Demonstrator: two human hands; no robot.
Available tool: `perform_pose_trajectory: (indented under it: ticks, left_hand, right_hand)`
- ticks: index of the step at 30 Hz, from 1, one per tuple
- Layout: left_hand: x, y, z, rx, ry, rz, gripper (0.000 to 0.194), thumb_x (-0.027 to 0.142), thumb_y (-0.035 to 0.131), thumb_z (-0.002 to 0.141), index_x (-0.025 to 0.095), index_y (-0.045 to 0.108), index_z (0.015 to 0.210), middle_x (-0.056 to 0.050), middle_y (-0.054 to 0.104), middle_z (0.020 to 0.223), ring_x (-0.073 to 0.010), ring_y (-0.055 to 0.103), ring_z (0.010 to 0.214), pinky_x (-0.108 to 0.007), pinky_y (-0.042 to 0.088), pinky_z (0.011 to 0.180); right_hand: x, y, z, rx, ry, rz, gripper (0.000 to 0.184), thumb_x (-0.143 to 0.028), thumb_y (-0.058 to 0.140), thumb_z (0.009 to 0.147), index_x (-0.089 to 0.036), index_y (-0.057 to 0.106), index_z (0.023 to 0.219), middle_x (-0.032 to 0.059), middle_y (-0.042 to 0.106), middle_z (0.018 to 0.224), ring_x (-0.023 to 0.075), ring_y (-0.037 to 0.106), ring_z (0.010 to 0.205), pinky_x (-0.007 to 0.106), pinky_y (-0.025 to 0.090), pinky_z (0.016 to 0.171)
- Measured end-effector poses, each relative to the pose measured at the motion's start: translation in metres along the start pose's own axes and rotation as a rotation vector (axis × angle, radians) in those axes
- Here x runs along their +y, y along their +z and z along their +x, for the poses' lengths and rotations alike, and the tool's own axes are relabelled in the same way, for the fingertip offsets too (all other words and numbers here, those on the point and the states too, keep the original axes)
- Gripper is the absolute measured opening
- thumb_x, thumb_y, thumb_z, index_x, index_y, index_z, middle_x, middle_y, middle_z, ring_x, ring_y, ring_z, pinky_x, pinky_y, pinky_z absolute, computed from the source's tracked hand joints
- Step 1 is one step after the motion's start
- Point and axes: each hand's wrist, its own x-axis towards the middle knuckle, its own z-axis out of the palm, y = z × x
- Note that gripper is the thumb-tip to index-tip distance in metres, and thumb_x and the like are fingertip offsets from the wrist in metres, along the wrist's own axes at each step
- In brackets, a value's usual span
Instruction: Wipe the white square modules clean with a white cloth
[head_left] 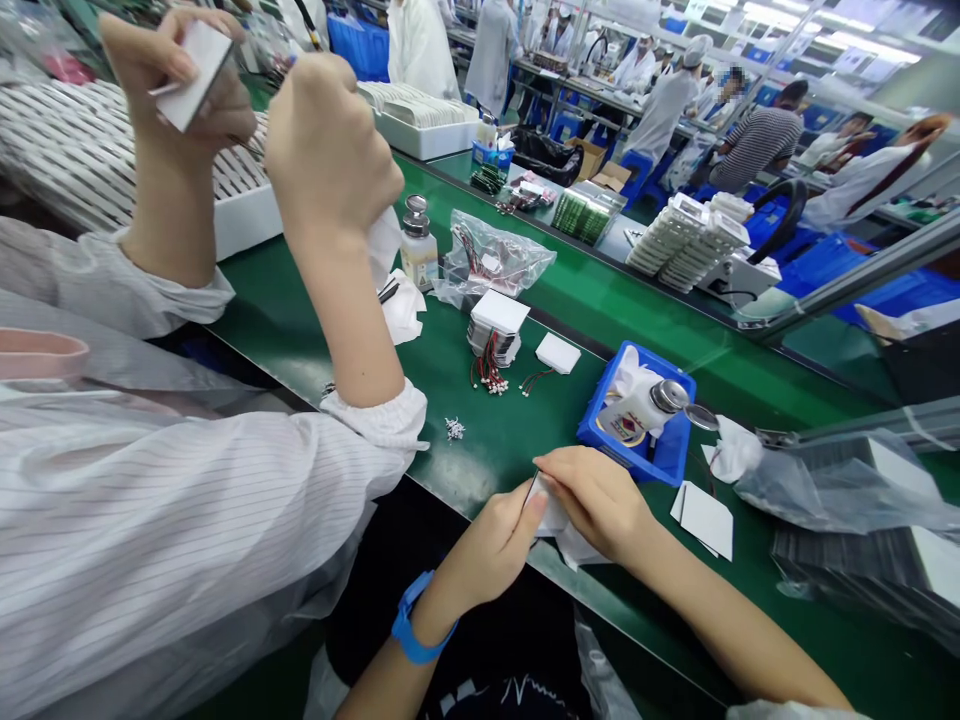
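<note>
My left hand (491, 550), with a blue band at the wrist, pinches a thin white panel (551, 515) with a dark edge. My right hand (600, 500) is closed over the panel's far edge, its fingertips near the upper corner. A crumpled white cloth (581, 550) hangs out below my right palm; the fingers partly hide how it is gripped. Close by stands a blue bin (637, 465) with a labelled bottle (641, 415) and white cloth in it. Two white panels (705, 520) lie to the right of my right forearm.
A stack of white modules (496, 325) with red and black wires, a single module (558, 353) and small white parts (454, 428) lie on the green bench (480, 470). Bagged panels (862, 560) stand at right. At left, a co-worker's hand (180, 90) holds a similar panel.
</note>
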Motion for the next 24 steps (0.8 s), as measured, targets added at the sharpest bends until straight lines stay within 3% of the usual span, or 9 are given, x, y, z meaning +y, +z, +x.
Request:
perform_pose_trajectory:
  ticks: [7,15,24]
  left_hand:
    - [0.001,-0.002,-0.001,0.008,0.018,0.132,0.038,0.034,0.027,0.105,0.017,0.057,0.092,-0.003,0.061,0.078,-0.0161,0.056,0.071,-0.027,0.04,0.068]
    - [-0.006,-0.008,-0.001,0.009,0.045,0.366,0.036,0.03,0.026,0.105,0.016,0.059,0.098,-0.006,0.067,0.084,-0.0184,0.063,0.073,-0.028,0.044,0.068]
    - [-0.006,-0.002,0.0,0.048,0.121,0.31,0.037,0.03,0.026,0.105,0.015,0.06,0.106,-0.008,0.067,0.086,-0.0194,0.065,0.077,-0.028,0.048,0.072]
  right_hand:
    - [-0.002,0.002,-0.001,0.011,0.012,0.008,0.02,-0.008,0.052,0.094,-0.01,0.061,0.112,0.0119,0.072,0.088,0.02,0.068,0.08,0.033,0.06,0.069]
    - [0.003,0.016,-0.015,0.031,0.017,0.002,0.022,-0.007,0.053,0.094,-0.011,0.06,0.114,0.0085,0.072,0.093,0.0183,0.067,0.084,0.039,0.052,0.089]
    - [0.0,0.018,-0.019,0.049,0.078,0.02,0.021,-0.009,0.054,0.094,-0.016,0.06,0.113,0.0047,0.073,0.094,0.0165,0.067,0.082,0.038,0.049,0.089]
